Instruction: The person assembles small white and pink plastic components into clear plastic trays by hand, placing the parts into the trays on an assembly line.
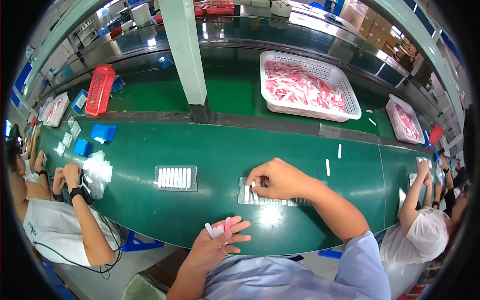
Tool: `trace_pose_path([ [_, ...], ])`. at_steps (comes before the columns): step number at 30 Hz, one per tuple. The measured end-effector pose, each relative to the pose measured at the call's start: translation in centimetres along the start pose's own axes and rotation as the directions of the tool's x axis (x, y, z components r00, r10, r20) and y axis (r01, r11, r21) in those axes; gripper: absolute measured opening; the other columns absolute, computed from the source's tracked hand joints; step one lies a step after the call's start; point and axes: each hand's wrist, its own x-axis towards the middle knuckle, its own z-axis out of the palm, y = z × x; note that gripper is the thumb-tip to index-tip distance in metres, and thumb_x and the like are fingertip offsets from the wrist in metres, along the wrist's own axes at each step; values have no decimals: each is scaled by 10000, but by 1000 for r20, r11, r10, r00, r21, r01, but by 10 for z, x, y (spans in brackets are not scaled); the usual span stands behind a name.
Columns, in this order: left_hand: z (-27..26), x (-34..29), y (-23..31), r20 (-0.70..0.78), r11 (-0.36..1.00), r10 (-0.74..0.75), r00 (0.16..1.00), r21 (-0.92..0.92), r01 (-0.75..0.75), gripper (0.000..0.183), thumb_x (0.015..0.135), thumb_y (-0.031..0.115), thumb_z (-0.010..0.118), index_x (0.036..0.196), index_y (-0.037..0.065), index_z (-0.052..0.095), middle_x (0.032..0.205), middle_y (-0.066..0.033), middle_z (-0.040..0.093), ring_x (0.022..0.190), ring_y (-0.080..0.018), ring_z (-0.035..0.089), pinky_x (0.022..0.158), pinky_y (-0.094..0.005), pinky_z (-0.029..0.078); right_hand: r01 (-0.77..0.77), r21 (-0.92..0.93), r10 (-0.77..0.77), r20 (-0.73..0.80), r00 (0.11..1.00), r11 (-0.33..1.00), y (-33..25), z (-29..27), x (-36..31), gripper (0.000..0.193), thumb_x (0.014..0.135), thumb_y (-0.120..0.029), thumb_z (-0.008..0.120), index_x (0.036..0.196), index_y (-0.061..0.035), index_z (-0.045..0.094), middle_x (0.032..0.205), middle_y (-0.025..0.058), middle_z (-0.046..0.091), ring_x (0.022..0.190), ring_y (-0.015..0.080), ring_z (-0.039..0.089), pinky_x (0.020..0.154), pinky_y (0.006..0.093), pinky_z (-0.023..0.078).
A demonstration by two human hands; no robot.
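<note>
My left hand [215,245], palm up near the table's front edge, holds several small round-ended strips [218,231], white and pink, under the thumb; its other fingers are spread. My right hand [280,180] is over a clear slotted plastic tray [285,202], thumb and fingertips closed on a white strip [254,191] at the tray's left part. Beside that strip, another white strip [246,193] lies in the leftmost slot. My hand and forearm cover part of this tray. To the left, a second clear tray [194,188] carries a row of several white strips [174,177].
Loose white strips [328,167] lie right of my right hand. A white basket [352,102] heaped with pink and white strips stands behind the dark ledge [260,123], near a post [182,55]. Clear bags [97,170] and blue packs [103,132] lie left. Co-workers [65,225] sit on both sides.
</note>
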Motion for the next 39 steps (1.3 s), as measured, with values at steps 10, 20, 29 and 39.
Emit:
trace_pose_path([
  [10, 1, -3, 3, 14, 999, -35, 999, -5, 35, 491, 1012, 52, 585, 1474, -51, 456, 1452, -256, 559, 1180, -360, 685, 767, -364, 650, 72, -208, -120, -232, 965, 975, 14, 26, -9, 630, 787, -189, 778, 1352, -49, 536, 1041, 172, 635, 959, 343, 636, 814, 410, 526],
  [20, 12, -2, 5, 82, 992, -109, 991, 70, 104, 500, 1017, 79, 551, 1492, -38, 452, 1480, -247, 543, 1234, -388, 651, 823, -410, 626, 232, 130, -193, -257, 947, 964, -30, 41, -33, 285, 852, -193, 794, 1076, -37, 711, 684, 58, 555, 621, 218, 575, 600, 369, 465],
  [29, 5, -7, 2, 104, 995, -99, 990, 39, 96, 520, 1003, 65, 518, 1505, -37, 427, 1497, -244, 525, 1265, -383, 627, 843, -417, 610, -66, 615, 166, -108, 980, 786, 3, 4, -34, 118, 944, -115, 729, 924, 1, 737, 755, 63, 733, 579, 102, 645, 545, 259, 514],
  [39, 13, -1, 0, 9, 989, -98, 995, 111, 96, 595, 932, -74, 471, 1522, -14, 418, 1456, -239, 571, 1141, -345, 700, 620, -322, 519, -84, 104, 87, -18, 996, 991, 22, -2, -1, 261, 795, -191, 842, 949, -23, 713, 710, 75, 673, 670, 212, 672, 622, 359, 516],
])
